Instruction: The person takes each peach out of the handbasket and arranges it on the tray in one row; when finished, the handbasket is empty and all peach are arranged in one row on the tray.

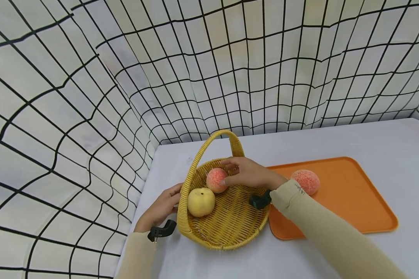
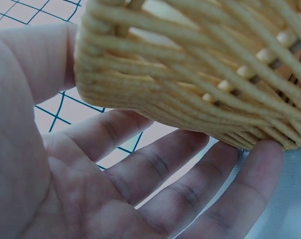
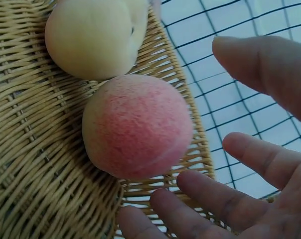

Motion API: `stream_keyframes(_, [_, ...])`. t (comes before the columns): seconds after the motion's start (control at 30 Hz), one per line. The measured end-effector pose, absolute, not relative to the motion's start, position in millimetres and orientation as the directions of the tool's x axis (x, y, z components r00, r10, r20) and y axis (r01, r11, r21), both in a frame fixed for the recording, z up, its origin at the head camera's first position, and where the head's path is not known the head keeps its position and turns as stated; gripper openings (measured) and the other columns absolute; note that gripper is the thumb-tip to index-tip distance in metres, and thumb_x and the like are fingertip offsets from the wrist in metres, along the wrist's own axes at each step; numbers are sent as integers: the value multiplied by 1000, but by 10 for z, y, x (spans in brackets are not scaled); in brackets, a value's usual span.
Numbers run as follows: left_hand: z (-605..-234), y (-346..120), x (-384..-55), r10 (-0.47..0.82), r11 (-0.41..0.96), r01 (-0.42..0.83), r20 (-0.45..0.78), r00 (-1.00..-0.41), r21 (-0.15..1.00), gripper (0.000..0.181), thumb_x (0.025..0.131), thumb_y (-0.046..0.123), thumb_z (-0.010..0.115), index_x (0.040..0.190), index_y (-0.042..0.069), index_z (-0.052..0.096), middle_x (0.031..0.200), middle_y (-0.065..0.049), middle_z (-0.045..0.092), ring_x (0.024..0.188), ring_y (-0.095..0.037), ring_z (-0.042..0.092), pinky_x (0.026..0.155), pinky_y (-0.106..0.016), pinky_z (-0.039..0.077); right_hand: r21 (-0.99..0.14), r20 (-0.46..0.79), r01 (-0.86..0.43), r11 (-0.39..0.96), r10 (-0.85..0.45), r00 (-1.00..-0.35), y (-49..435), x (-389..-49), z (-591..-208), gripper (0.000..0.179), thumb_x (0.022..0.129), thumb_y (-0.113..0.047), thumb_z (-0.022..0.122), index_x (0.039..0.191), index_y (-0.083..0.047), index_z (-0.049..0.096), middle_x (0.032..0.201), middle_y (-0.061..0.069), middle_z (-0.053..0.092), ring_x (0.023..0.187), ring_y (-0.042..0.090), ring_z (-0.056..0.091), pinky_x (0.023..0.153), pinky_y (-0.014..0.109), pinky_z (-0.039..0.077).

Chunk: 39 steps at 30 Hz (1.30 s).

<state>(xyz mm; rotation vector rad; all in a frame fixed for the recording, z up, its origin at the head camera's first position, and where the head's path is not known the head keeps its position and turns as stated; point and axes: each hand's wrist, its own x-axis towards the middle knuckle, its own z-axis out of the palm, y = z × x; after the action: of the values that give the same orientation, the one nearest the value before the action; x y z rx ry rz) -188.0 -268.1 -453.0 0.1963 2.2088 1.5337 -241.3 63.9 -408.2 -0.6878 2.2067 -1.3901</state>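
Note:
In the head view, a yellow wicker basket (image 1: 227, 228) with a tall arched handle holds a pinkish-red peach (image 1: 216, 180) and a pale yellow fruit (image 1: 201, 202) side by side. My right hand (image 1: 248, 172) is over the basket beside the peach; the right wrist view shows the peach (image 3: 140, 127) apart from the spread fingers (image 3: 220, 199). At the basket's left side, my left hand (image 1: 164, 205) grips the wicker. Its thumb reaches behind the rim in the left wrist view, while the fingers (image 2: 160, 159) lie along the outer wall.
An orange tray (image 1: 349, 193) lies to the right of the basket, with another pink-red peach (image 1: 305, 182) on it, partly behind the right sleeve. White walls with black netting (image 1: 265, 69) stand behind and to the left of the white table (image 1: 405, 155).

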Motion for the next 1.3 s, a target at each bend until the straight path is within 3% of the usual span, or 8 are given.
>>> stream_keyframes(0.4, [-4528,-2683,-1880,353,384,-138,-283,-892,913,50,110,25,47,157,8,45,152,-18,52,124,-28,61,96,-45,57,-885,-133,-191,425,-624,-770,356,-2542,-4151,68,91,-22,76,152,-5,52,137,12,63,116,23,62,94,37,54])
stream_keyframes(0.7, [-4540,-2661,-1871,338,403,-134,-283,-898,905,49,110,27,49,156,12,48,150,-14,55,124,-27,61,98,-46,56,-893,-180,-149,424,-642,-745,235,-2547,-4217,62,88,-8,76,147,-5,57,130,10,65,110,21,63,94,35,54])
stream_keyframes(1.3, [-4516,-2664,-1850,343,400,-123,-272,-899,908,51,111,29,48,157,10,46,152,-16,53,126,-28,60,98,-46,56,-882,-193,-143,449,-621,-760,257,-2529,-4262,57,85,-9,79,140,-9,63,123,4,67,105,18,63,89,33,55])
